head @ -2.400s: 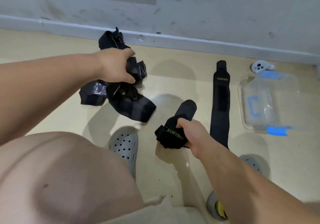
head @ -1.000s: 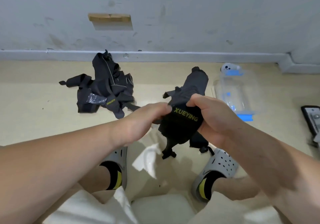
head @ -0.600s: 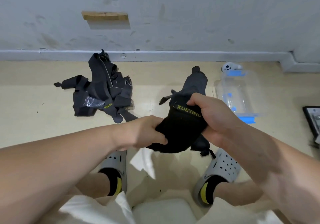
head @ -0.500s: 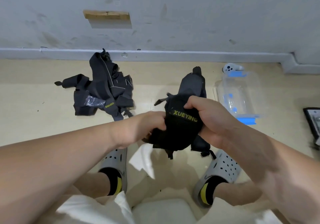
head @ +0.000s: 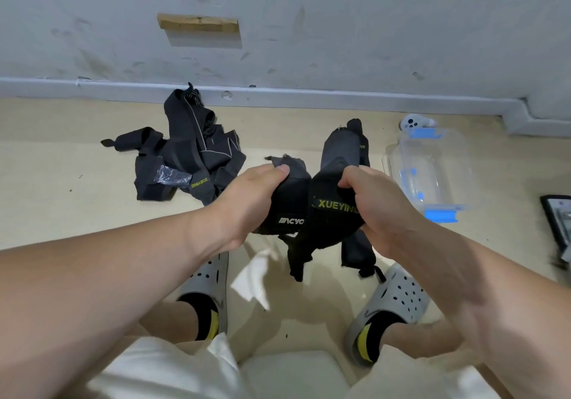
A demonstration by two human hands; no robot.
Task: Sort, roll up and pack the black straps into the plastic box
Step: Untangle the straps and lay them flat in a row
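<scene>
While the left hand (head: 250,204) and right hand (head: 380,210) are each clutching the bunched black strap (head: 324,222) in mid-air, it is drooping, seemingly soft and light; pinching a flat end should suit rolling. The plastic box (head: 438,163) is sitting beyond, on the floor (head: 61,213).

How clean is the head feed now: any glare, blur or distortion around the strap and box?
Head view: the held strap is sharp, its yellow lettering readable; the floor between the shoes carries soft glare; the clear plastic box is pale, its edges hard to trace; the forearms swell toward the lower corners, wide-angle stretch.
</scene>
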